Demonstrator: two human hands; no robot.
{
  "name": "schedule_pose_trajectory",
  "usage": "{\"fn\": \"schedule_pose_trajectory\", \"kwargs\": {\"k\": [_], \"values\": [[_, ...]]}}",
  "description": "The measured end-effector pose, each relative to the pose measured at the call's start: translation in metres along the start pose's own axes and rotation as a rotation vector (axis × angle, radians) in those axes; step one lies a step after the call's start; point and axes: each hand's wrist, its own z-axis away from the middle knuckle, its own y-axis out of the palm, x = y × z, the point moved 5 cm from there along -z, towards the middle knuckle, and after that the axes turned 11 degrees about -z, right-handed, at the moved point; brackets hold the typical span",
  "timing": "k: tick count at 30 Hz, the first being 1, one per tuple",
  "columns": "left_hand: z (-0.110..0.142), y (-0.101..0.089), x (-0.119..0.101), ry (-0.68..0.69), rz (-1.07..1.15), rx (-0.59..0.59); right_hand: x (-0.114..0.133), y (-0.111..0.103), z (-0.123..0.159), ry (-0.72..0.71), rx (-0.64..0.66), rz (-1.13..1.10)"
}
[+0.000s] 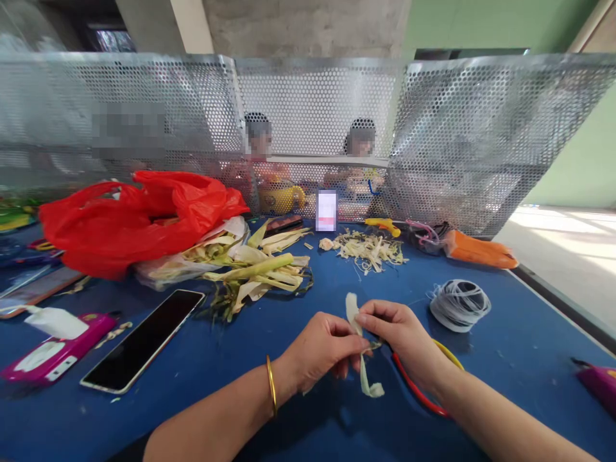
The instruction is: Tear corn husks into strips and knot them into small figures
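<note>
My left hand (330, 343) pinches a pale strip of corn husk (353, 309) in front of me, a little above the blue table. Close against it, my right hand (394, 324) has thumb and fingers closed on the same strip. One end of the husk sticks up between the hands, and a curled end hangs below them. Under my right hand and wrist lies a tool with red and yellow looped handles (418, 393), which looks like scissors; its front part is hidden. A spool of white thread (460, 305) stands to the right.
Corn husks (260, 269) lie beside a red plastic bag (144, 221). Husk scraps (370, 250) sit ahead, near a lit phone (326, 210). A dark phone (144, 340) and purple power strip (62, 350) are left. Behind a perforated metal screen (317, 96) sit two people.
</note>
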Motion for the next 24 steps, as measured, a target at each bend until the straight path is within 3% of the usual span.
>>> {"fn": "schedule_pose_trajectory", "kwargs": {"k": [4, 7, 11, 14, 16, 19, 24], "values": [[0.001, 0.005, 0.002, -0.043, -0.01, 0.031, 0.001, -0.001, 0.001, -0.085, -0.043, 0.091], [0.001, 0.005, 0.003, -0.081, 0.023, 0.007, 0.006, -0.005, 0.0, -0.214, -0.063, 0.32], [-0.001, -0.006, 0.003, -0.079, 0.232, -0.081, 0.035, -0.005, 0.013, -0.675, -0.128, 0.768], [-0.003, -0.015, 0.0, -0.046, 0.406, -0.118, 0.045, 0.012, 0.03, -1.009, 0.057, 1.157], [-0.003, -0.019, -0.002, -0.028, 0.468, -0.138, 0.037, 0.025, 0.037, -1.125, 0.251, 1.422], [-0.003, -0.021, -0.005, -0.016, 0.47, -0.138, 0.017, 0.035, 0.038, -1.152, 0.445, 1.685], [-0.004, -0.018, -0.003, -0.011, 0.481, -0.128, 0.001, 0.035, 0.035, -1.201, 0.453, 1.741]]}}
